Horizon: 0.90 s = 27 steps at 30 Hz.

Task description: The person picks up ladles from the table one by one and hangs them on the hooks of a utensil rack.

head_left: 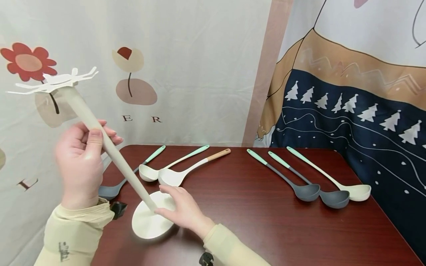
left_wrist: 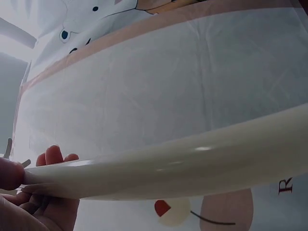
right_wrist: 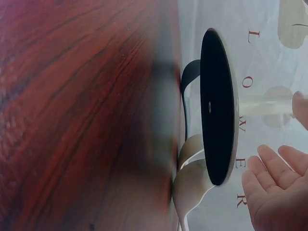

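Observation:
A cream utensil stand (head_left: 121, 162) is held tilted over the table's left side. White branching hooks (head_left: 63, 82) fan out at its top, and a round base (head_left: 149, 221) ends its pole below. My left hand (head_left: 80, 159) grips the upper pole between thumb and fingers; the left wrist view shows the pole (left_wrist: 192, 168) running off to the right. Beside the base, my right hand (head_left: 186, 208) has its thumb against or very near the lower pole, its fingers (right_wrist: 269, 173) extended. In the right wrist view the base's dark underside (right_wrist: 216, 110) is visible, off the tabletop.
On the left lie a grey ladle (head_left: 111, 190), a cream ladle (head_left: 149, 173) and a white spoon-like utensil with a tan handle (head_left: 173, 178). Two grey ladles (head_left: 306, 192) and a cream ladle (head_left: 359, 193) lie at the right of the dark-red table (head_left: 253, 225). Printed curtains hang behind.

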Tool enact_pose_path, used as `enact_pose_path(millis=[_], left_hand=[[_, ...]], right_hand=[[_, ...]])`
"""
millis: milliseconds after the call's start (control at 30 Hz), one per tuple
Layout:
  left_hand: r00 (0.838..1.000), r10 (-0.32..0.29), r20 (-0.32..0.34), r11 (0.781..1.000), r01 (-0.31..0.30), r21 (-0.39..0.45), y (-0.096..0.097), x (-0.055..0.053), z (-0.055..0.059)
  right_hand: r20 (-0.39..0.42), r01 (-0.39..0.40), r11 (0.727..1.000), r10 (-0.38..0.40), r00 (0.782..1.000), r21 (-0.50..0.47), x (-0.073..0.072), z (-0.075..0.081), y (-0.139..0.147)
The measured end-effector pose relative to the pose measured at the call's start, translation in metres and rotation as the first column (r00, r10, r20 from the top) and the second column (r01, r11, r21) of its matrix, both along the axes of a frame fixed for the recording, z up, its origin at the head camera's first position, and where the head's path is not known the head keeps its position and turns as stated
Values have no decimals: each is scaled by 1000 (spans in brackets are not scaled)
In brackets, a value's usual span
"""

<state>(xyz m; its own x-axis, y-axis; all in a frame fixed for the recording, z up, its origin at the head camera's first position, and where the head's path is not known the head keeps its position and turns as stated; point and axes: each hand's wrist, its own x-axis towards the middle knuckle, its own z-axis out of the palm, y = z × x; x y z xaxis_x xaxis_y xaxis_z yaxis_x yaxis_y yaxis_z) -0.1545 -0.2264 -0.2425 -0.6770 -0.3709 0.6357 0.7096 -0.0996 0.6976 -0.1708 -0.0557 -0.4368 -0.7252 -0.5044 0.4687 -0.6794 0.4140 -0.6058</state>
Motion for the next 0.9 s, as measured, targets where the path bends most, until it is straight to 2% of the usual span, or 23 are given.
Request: enact_pose_path(millis=[167, 400, 633, 700, 900], left_hand=[[999, -34, 2, 999, 34, -9, 11, -3, -3], [995, -91, -50, 996, 91, -14, 29, -6, -5], [994, -69, -86, 996, 63, -63, 42, -9, -7], [995, -68, -77, 996, 62, -71, 43, -9, -8], [990, -134, -38, 990, 133, -42, 47, -10, -9]], right_hand=[[-12, 14, 1000, -14, 1000, -22, -2, -2, 0], [-25, 21, 998, -22, 999, -58, -4, -4, -1], [15, 69, 996, -68, 998, -59, -6, -6, 1], [26, 76, 995, -75, 997, -64, -6, -6, 3], [81, 85, 992, -78, 994, -94, -6, -6, 10]])
